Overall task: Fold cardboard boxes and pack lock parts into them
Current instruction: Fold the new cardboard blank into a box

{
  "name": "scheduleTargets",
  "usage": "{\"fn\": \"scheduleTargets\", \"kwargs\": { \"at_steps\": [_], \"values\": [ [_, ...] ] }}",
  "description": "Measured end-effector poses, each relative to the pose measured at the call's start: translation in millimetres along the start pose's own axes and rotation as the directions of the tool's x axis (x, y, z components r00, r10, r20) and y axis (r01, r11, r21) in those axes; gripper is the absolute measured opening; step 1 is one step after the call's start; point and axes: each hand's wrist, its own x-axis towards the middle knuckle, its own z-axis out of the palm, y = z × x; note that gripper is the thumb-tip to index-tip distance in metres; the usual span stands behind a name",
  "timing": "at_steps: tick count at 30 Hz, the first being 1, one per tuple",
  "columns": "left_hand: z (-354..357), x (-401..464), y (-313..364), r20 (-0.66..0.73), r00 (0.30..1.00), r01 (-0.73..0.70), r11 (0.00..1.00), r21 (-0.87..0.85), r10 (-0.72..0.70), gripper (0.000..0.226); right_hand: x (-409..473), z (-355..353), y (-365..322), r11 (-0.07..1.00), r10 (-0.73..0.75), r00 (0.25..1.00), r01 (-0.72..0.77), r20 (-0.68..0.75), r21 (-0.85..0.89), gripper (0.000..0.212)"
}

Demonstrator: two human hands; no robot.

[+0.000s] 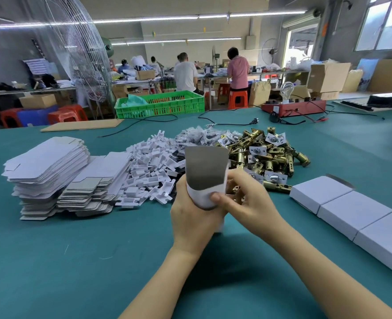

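I am on the folding step: my left hand (191, 212) wraps the lower body of a half-formed cardboard box (205, 178), while my right hand (241, 199) pinches its front wall, thumb pressed on the white face. The grey lid flap stands open above my grip. Just beyond it lie the brass lock parts (266, 153). Next, I judge, a part goes in before closing the flap.

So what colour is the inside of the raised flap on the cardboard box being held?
Grey, on the flap; head view.

Both hands, L (191, 217) & R (243, 199), grip a half-folded box (205, 178) upright above the green table (75, 261).
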Motion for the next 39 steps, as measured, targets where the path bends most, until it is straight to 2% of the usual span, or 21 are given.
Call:
{"fn": "scheduleTargets", "kwargs": {
  "at_steps": [3, 6, 8, 11, 13, 16, 29, 35, 39],
  "values": [
    [-1.1, 4.1, -0.4, 0.056, 0.997, 0.06, 0.998, 0.003, -0.06, 0.067, -1.5, 3.0, 4.7, 0.976, 0.09, 0.994, -0.1, 0.059, 0.195, 0.039],
    [-5.7, 6.0, -2.6, 0.125, 0.992, -0.029, 1.0, -0.011, 0.03, 0.068, 0.9, 0.7, 9.8, 0.953, 0.13, 0.991, -0.13, 0.019, 0.273, 0.036],
    [-8.8, 7.6, -1.4, 0.18, 0.981, -0.062, 0.998, -0.03, 0.067, 0.057, 3.5, -4.5, 14.0, 0.93, 0.171, 0.985, -0.169, 0.023, 0.326, 0.032],
    [-13.4, 14.1, 0.6, 0.303, 0.953, 0.059, 0.979, -0.193, 0.002, 0.025, 4.9, -8.8, 18.5, 0.886, 0.226, 0.973, -0.228, 0.052, 0.403, 0.031],
    [-17.1, 18.5, -0.2, 0.375, 0.926, 0.161, 0.939, -0.304, -0.037, 0.02, 5.3, -9.3, 20.9, 0.865, 0.249, 0.966, -0.253, 0.067, 0.434, 0.034],
    [-20.5, 22.3, 0.8, 0.407, 0.912, 0.205, 0.91, -0.362, -0.043, 0.019, 5.9, -9.2, 22.5, 0.834, 0.274, 0.958, -0.283, 0.09, 0.474, 0.034],
    [-20.9, 26.2, -0.1, 0.421, 0.905, 0.257, 0.862, -0.437, -0.057, 0.018, 5.6, -7.6, 23.1, 0.825, 0.265, 0.96, -0.276, 0.094, 0.493, 0.03],
    [-21.6, 29.1, -6.6, 0.355, 0.927, 0.282, 0.851, -0.443, -0.122, 0.019, 3.8, -7.6, 28.9, 0.884, 0.286, 0.946, -0.323, 0.154, 0.339, 0.023],
    [-20.6, 29.2, -10.7, 0.387, 0.914, 0.282, 0.879, -0.384, -0.124, 0.018, 3.9, -8.2, 31.1, 0.875, 0.313, 0.943, -0.332, 0.112, 0.353, 0.016]
  ]
}}
